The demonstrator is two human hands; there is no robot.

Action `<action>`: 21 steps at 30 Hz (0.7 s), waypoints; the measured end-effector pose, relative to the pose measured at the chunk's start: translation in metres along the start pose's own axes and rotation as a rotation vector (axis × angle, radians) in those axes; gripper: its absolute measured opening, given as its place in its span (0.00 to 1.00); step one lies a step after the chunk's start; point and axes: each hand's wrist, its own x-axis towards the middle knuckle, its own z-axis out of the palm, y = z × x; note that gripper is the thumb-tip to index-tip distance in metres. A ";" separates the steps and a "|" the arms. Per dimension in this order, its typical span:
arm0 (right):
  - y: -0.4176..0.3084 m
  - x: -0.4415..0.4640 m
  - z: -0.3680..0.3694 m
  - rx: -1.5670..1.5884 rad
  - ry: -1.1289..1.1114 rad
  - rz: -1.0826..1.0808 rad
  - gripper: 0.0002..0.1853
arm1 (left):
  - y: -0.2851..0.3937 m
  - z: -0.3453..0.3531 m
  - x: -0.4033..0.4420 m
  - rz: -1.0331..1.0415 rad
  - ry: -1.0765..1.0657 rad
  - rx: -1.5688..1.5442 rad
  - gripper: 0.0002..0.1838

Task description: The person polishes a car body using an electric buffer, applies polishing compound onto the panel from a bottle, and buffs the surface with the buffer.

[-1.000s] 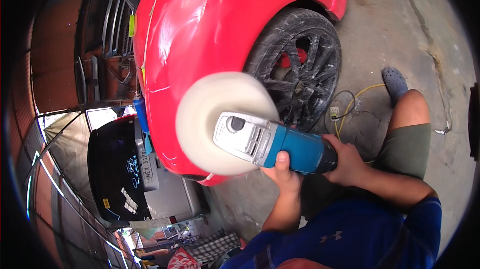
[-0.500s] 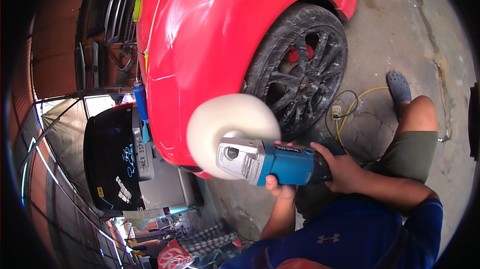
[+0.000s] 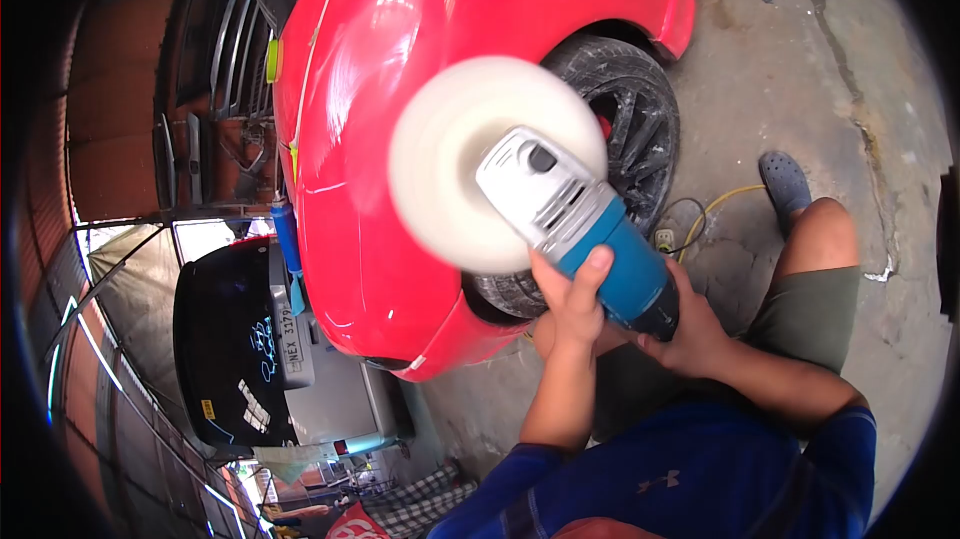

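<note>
My left hand [image 3: 575,299] is closed around the teal body of a car polisher [image 3: 600,244] near its silver head, thumb on top. My right hand [image 3: 695,334] grips the black rear end of the same polisher. The tool's round white buffing pad [image 3: 440,154] is blurred, as if spinning. In view it overlaps the red car's fender [image 3: 360,149] and part of the wheel [image 3: 650,154]. Whether the pad touches the paint cannot be made out. Beyond the tool, the wheel's black rim is dusty with whitish marks.
A yellow cord [image 3: 715,201] with an outlet block [image 3: 664,239] lies on the concrete floor [image 3: 740,119] beside my shoe [image 3: 785,181]. A dark vehicle [image 3: 225,339] stands behind the red car. A blue bottle [image 3: 286,234] is at the car's far edge.
The polisher has moved up in view and swung round, its pad now farther up the fender and over part of the wheel. Both hands moved with it and keep hold.
</note>
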 end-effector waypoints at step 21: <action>-0.025 0.004 0.013 -0.262 -0.460 -0.054 0.61 | -0.007 -0.072 -0.084 0.122 0.192 -0.239 0.49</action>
